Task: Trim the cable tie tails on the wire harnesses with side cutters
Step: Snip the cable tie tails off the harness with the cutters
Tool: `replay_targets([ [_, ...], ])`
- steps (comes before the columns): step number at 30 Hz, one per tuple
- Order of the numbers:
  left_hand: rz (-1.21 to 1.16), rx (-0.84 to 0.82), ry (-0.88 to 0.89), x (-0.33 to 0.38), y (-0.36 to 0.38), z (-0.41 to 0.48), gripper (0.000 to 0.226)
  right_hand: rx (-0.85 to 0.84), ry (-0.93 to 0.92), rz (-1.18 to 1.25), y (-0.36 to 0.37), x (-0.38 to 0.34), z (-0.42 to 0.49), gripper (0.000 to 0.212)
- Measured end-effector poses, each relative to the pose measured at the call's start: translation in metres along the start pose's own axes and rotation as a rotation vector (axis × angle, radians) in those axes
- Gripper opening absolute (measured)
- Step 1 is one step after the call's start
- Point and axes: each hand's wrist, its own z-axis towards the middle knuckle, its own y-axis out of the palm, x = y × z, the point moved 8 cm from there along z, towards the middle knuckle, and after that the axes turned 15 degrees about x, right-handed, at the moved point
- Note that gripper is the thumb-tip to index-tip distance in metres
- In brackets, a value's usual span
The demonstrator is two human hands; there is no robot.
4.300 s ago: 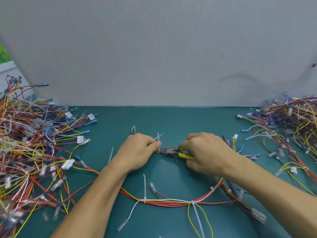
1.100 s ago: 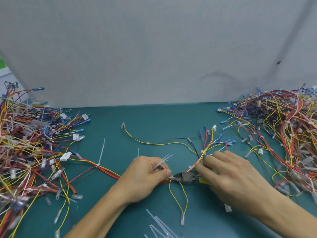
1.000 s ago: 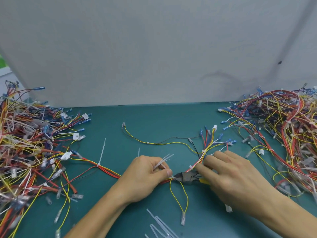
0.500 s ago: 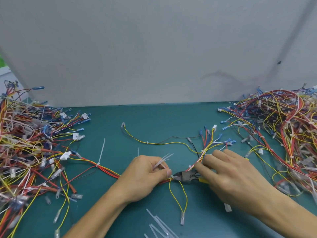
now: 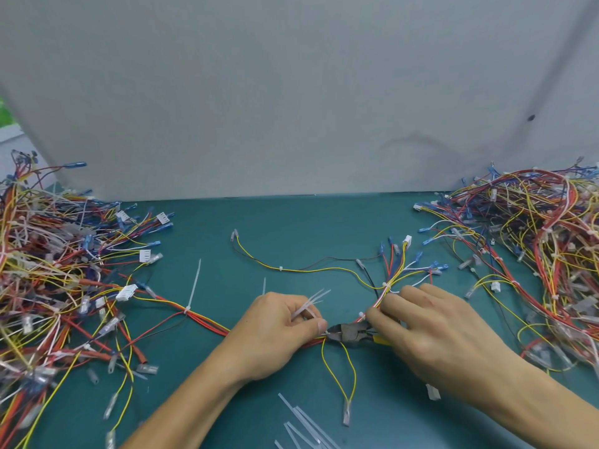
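Note:
A wire harness (image 5: 207,319) of red and yellow wires runs across the green mat in front of me. My left hand (image 5: 275,332) grips it at a tie point and holds several cut white tie tails (image 5: 309,304) between its fingers. My right hand (image 5: 434,338) holds yellow-handled side cutters (image 5: 348,332), whose jaws meet the harness right at my left thumb. An untrimmed white tail (image 5: 193,285) stands up from the harness further left. The harness's blue terminal ends (image 5: 405,254) fan out beyond my right hand.
Large tangled harness piles lie at the left (image 5: 52,286) and right (image 5: 534,254) of the green mat (image 5: 291,228). Loose cut tie tails (image 5: 304,426) lie near the front edge. A grey wall (image 5: 291,92) closes the back.
Since 4.3 s ago both hands have shifted along the harness to a new tie point, and more cut tails are in my left hand. Over the last second almost nothing has moved.

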Motion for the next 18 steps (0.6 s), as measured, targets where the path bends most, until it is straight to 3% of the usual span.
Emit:
replay_targets([
  [4, 0.002, -0.003, 0.007, 0.001, 0.001, 0.0, 0.018, -0.028, -0.02, -0.008, 0.0, -0.001, 0.001, 0.024],
  [7, 0.016, 0.005, 0.021, 0.003, 0.001, -0.001, 0.018, -0.08, 0.015, 0.001, 0.003, 0.001, 0.001, 0.013],
  [11, -0.002, 0.017, 0.024, 0.004, -0.003, -0.003, 0.021, -0.168, 0.116, 0.092, 0.008, 0.002, -0.002, 0.024],
  [16, -0.489, 0.052, -0.234, 0.012, -0.021, 0.0, 0.013, -0.238, 0.438, 0.238, 0.014, 0.014, 0.0, 0.019],
  [18, -0.618, 0.113, -0.239, 0.014, -0.041, 0.005, 0.014, -0.276, 0.502, 0.333, 0.024, 0.012, 0.005, 0.022],
])
